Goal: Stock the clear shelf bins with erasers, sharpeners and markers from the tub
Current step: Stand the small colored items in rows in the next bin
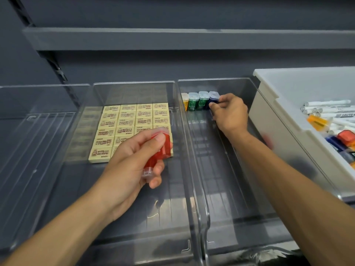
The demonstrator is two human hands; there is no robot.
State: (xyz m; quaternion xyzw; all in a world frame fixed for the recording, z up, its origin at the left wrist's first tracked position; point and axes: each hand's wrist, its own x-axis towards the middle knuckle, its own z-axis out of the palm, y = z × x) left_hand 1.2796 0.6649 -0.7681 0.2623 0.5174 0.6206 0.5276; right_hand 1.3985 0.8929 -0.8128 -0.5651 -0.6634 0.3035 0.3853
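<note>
The blue sharpener (213, 98) stands upright at the rear wall of the right bin (221, 169), at the right end of a row. The row runs, from left to right: one yellow sharpener (184, 101), two green sharpeners (193, 101), then the blue unit, each touching the next. Their print is too small to read.

The right hand (228, 114) reaches into this bin, forearm extended, fingers curled and pinching the blue sharpener from its right side.

The left hand (130, 166) hovers over the middle bin (115, 198), palm turned inward, fingers and thumb clamped round a red sharpener (157, 150) with a clear cap. The item is motion-blurred.

Under that hand, cream erasers (124, 121) lie flat in a tight grid on the bin floor. Each is printed "miffy" and "4B".

The left bin (38, 131) adjoins the middle bin.

The white tub (288, 131) stands just beside the right bin. It holds white markers (326, 104) and further coloured sharpeners.
</note>
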